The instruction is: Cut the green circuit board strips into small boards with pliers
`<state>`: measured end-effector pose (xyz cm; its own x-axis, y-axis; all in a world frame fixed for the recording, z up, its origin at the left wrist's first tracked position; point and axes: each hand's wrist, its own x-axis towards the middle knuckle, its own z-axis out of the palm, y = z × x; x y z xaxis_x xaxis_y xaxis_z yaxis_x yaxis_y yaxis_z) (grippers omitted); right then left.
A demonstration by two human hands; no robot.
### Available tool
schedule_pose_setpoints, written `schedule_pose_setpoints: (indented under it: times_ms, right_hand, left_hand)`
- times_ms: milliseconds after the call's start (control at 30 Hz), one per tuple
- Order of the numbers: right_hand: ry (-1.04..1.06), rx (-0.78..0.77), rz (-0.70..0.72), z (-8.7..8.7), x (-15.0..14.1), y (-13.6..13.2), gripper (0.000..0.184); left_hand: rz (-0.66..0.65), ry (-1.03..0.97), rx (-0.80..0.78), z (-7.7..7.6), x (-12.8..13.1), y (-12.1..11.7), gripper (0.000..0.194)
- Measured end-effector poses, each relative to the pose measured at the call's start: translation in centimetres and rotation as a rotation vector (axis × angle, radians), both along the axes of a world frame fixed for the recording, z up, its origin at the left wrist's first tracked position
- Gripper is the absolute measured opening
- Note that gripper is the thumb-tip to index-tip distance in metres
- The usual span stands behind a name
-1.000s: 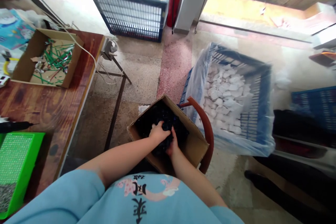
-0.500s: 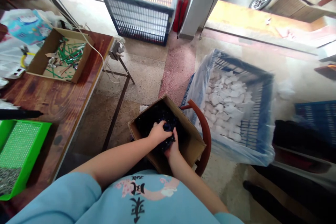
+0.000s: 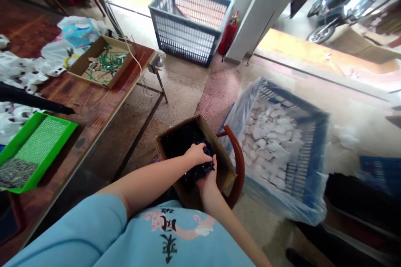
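Note:
A cardboard box (image 3: pixel 224 162) stands in front of my body, its inside holding many small shiny black parts (image 3: pixel 178 142) whose kind I cannot make out. Both my hands are inside the box. My left hand (image 3: pixel 199 155) curls over a handful of the black parts from above. Underneath and to the right, my right hand (image 3: pixel 209 181) cups the same handful, its fingers partly hidden by the parts.
A brown chair arm (image 3: pixel 236 162) curves beside the box. Right of it, a plastic-lined blue crate (image 3: pixel 313 154) holds white pieces. On the wooden table (image 3: pixel 103 104) are a green tray (image 3: pixel 56 142), a pen-like black tool (image 3: pixel 46 102) and a shallow carton (image 3: pixel 109 81). A tall crate (image 3: pixel 188 37) stands beyond.
The view has shifted, with the table and crates now lower in the picture. My hands stay together in the box around black parts, with the right hand slightly more tucked under.

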<state>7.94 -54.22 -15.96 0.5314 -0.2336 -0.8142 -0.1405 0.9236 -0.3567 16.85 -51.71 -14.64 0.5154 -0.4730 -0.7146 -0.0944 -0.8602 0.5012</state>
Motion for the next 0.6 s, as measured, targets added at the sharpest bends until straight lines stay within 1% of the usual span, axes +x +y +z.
schedule_pose_setpoints:
  times_ms: [67,133,267,367,500,600]
  right_hand:
    - [0.004,-0.027,0.032,0.4,-0.1,-0.2,0.061]
    - [-0.005,-0.053,0.059,1.1,0.0,-0.5,0.06]
    - [-0.052,-0.087,0.068,2.9,0.3,-0.8,0.058]
    - [-0.066,-0.128,0.046,4.6,0.5,-0.3,0.054]
    - [-0.098,-0.138,0.019,7.6,1.6,1.5,0.049]
    - [-0.145,-0.13,0.038,9.9,3.1,3.4,0.045]
  left_hand:
    - [0.0,-0.027,-0.018,0.4,-0.1,-0.1,0.059]
    - [0.0,-0.044,-0.039,1.2,0.1,-0.3,0.059]
    - [0.001,-0.052,-0.04,3.7,0.6,-0.7,0.062]
    - [-0.024,-0.06,-0.059,5.7,1.1,-0.5,0.063]
    - [-0.09,-0.083,-0.084,8.5,2.3,0.9,0.061]
    - [-0.114,-0.122,-0.099,11.0,3.8,3.1,0.059]
